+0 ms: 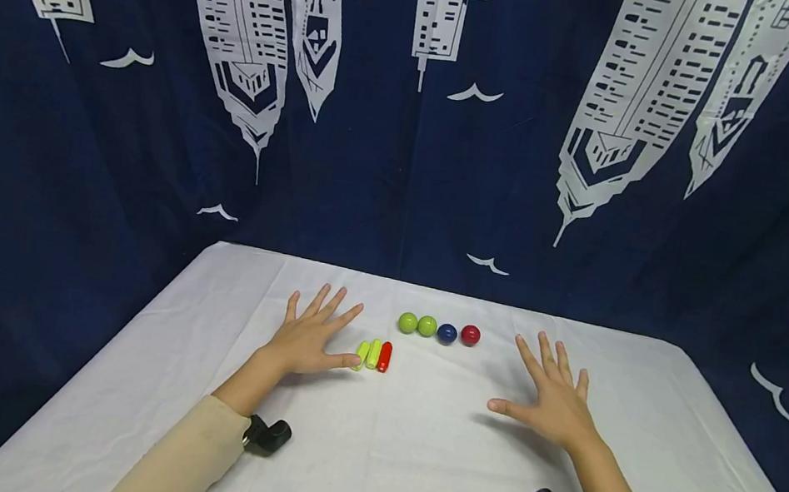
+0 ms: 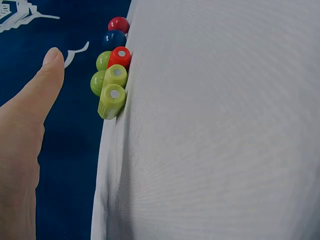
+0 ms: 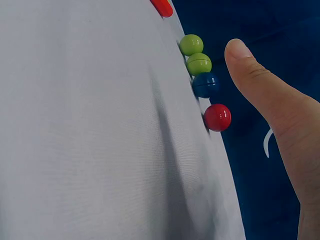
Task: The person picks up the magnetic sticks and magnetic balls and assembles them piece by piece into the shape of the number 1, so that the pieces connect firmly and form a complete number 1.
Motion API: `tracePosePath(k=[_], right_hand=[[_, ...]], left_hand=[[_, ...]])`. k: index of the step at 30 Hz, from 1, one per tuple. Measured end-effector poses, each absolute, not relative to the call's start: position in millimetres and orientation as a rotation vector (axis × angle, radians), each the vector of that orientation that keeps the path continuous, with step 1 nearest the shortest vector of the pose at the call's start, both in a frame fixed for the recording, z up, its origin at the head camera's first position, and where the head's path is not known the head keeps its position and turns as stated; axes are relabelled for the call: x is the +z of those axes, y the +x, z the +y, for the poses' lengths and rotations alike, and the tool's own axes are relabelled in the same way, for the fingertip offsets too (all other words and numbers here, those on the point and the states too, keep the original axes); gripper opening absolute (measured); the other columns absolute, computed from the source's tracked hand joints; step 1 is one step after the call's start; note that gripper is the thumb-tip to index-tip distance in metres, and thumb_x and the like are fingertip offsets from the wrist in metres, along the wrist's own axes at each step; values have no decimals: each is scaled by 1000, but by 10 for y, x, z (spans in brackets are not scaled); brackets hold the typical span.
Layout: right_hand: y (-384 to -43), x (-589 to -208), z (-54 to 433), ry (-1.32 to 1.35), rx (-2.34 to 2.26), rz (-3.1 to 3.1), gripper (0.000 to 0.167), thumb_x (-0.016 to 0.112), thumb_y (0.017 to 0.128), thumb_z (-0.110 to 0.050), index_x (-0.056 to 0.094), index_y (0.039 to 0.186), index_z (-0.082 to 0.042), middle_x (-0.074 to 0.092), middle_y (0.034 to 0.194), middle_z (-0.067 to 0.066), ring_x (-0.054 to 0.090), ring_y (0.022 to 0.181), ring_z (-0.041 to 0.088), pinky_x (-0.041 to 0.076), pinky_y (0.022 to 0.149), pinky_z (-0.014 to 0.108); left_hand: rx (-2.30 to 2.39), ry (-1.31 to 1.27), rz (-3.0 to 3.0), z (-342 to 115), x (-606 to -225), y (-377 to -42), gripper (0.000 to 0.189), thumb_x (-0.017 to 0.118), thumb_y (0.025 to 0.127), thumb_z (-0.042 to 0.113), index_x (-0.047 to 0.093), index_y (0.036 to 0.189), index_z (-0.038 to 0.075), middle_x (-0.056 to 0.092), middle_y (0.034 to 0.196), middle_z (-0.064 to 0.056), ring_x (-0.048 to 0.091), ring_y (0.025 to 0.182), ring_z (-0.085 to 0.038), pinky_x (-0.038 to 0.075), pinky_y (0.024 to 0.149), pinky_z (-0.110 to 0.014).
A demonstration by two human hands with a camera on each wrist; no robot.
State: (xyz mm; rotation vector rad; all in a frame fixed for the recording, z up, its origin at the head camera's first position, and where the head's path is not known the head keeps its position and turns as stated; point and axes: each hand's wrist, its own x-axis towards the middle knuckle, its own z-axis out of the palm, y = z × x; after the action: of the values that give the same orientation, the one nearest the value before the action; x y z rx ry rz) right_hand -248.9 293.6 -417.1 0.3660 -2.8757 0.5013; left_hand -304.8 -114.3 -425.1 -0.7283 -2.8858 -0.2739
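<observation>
My left hand (image 1: 309, 342) hovers over the table with fingers spread, its thumb overlapping one of two yellow-green cylinders (image 1: 374, 353) in the head view. A red cylinder (image 1: 385, 356) lies right beside them. Behind these runs a row of balls: two green balls (image 1: 408, 323), a dark blue ball (image 1: 446, 334) and a red ball (image 1: 470, 336). To the right of the row my right hand (image 1: 555, 399) is held with fingers spread and holds nothing. In the left wrist view, the cylinders show pale round spots on their near ends, and the left thumb (image 2: 42, 85) is apart from them.
A white cloth (image 1: 409, 467) covers the table. Behind it hangs a dark blue curtain (image 1: 374, 176) printed with white buildings and birds. Black wrist cameras sit on the left wrist (image 1: 268, 435) and the right wrist.
</observation>
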Motion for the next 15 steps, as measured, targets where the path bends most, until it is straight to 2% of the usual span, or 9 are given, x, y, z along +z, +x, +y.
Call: tracePosePath(k=[5, 15], right_hand=[[-2542, -4178, 2920, 358, 509, -2884, 111, 71, 72, -70, 18, 157, -23, 0, 162, 16, -8, 146, 40, -9, 100, 76], [-2720, -4170, 2852, 345, 528, -2914, 107, 73, 74, -65, 20, 157, -21, 9, 161, 20, 1, 145, 44, -4, 102, 76]], left_hand=[[-249, -727, -2896, -1127, -4264, -3056, 89, 47, 84, 77, 22, 156, 31, 7, 163, -7, -4, 148, -31, -3, 108, -68], [-287, -747, -2923, -1039, -4266, -3082, 89, 46, 84, 77, 21, 156, 31, 7, 163, -7, -6, 148, -29, -8, 108, -66]])
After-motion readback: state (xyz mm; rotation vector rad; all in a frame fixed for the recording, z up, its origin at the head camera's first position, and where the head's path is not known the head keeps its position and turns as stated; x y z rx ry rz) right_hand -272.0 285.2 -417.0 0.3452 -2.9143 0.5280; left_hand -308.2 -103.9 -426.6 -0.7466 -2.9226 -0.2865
